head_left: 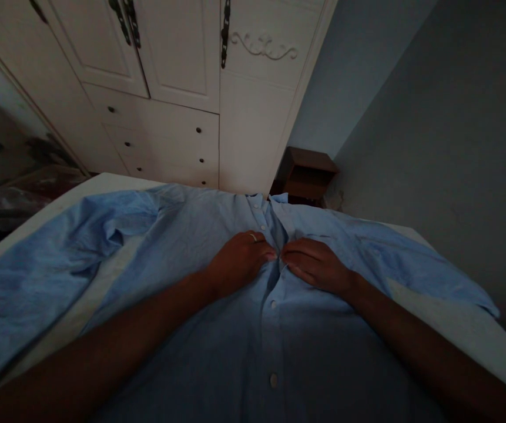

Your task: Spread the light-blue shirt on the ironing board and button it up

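Observation:
A light blue button-up shirt (217, 341) lies spread face up, its collar (279, 198) at the far end and its sleeves out to both sides. My left hand (244, 258), with a ring on one finger, pinches the left front edge of the shirt at mid-chest. Opposite it, my right hand (314, 262) grips the right front edge, fingertips almost meeting the left ones. The front gapes open above and just below my hands. Lower down, a white button (273, 305) and another button (273, 380) show on the closed placket. Whatever lies between my fingertips is hidden.
Under the shirt is a pale flat surface (446, 311). Beyond its far edge stands a white wardrobe (253, 135) with drawers and dark handles. A brown wooden cabinet (308, 173) sits by the grey wall (446, 135). Plastic-wrapped items (23, 191) lie at the far left.

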Demonstrator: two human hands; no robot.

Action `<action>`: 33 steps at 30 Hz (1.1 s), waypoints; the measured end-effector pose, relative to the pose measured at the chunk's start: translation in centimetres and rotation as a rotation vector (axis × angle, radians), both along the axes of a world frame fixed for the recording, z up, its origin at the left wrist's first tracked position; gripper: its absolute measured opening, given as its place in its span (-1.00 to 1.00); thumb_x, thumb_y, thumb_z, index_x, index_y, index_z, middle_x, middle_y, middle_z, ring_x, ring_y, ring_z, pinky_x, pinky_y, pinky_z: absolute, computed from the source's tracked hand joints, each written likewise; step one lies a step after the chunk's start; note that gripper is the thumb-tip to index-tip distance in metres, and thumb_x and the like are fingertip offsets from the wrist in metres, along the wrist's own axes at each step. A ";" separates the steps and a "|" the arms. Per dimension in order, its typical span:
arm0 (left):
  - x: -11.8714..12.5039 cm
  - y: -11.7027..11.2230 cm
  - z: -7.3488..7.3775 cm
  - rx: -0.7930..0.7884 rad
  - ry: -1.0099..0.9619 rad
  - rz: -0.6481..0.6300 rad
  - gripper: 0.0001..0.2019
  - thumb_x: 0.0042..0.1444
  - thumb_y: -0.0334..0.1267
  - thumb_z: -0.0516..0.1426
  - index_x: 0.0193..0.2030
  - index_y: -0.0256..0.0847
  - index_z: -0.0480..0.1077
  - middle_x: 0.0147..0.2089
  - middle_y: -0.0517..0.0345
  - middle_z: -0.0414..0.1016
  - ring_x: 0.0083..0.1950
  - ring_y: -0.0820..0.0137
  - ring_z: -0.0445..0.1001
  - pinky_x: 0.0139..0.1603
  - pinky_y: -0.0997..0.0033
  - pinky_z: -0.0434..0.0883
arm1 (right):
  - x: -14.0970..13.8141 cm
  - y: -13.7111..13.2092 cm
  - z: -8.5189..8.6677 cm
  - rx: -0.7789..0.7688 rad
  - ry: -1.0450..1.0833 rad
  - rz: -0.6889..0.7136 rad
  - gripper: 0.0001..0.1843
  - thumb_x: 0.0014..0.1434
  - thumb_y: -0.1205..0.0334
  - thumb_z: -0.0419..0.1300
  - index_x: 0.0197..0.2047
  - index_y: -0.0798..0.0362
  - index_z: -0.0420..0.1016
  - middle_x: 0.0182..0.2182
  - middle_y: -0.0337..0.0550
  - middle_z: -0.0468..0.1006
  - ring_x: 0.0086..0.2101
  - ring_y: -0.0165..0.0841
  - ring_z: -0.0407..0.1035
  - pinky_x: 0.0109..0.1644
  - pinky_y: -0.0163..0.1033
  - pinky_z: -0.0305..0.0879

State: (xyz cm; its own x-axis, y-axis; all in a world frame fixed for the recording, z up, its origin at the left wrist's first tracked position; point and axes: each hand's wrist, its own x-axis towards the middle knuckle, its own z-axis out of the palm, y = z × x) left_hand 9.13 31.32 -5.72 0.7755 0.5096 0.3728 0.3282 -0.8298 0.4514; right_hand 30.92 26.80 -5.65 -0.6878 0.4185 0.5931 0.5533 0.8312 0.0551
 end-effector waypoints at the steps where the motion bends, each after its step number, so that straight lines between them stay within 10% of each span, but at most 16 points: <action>1: 0.0 0.0 0.0 -0.011 -0.017 0.004 -0.76 0.31 -0.32 0.01 -0.21 -0.28 0.51 -0.21 0.05 0.52 -0.13 0.34 0.42 -0.01 0.31 0.37 | -0.1 0.0 0.1 0.019 0.004 0.003 -0.89 0.23 0.42 0.10 -0.17 0.10 0.40 -0.26 -0.05 0.54 -0.28 -0.36 0.44 -0.22 -0.26 0.44; 12: 0.1 -0.3 -0.3 -0.037 -0.152 -0.002 -0.80 0.28 -0.31 0.06 -0.19 -0.27 0.52 -0.21 0.10 0.53 -0.14 0.37 0.43 -0.03 0.35 0.36 | -0.1 -0.1 -0.1 0.090 -0.004 -0.029 -0.87 0.24 0.39 0.11 -0.15 0.10 0.44 -0.25 -0.05 0.57 -0.26 -0.34 0.48 -0.19 -0.26 0.48; 26: -0.2 -0.5 0.0 0.302 -0.020 0.014 -0.79 0.27 -0.33 0.06 -0.19 -0.23 0.54 -0.22 0.06 0.55 -0.21 0.33 0.47 -0.15 0.30 0.40 | -0.1 0.0 -0.4 0.078 0.047 -0.033 -0.86 0.24 0.39 0.14 -0.12 0.09 0.45 -0.24 -0.06 0.57 -0.25 -0.36 0.49 -0.22 -0.28 0.49; 33: -0.3 -0.5 -0.1 0.169 -0.011 -0.002 -0.78 0.28 -0.34 0.04 -0.15 -0.20 0.54 -0.22 0.06 0.54 -0.17 0.36 0.48 -0.11 0.35 0.43 | 0.0 0.1 -0.7 0.079 0.059 -0.022 -0.78 0.26 0.35 0.13 -0.03 0.03 0.46 -0.24 -0.12 0.58 -0.25 -0.39 0.48 -0.20 -0.30 0.47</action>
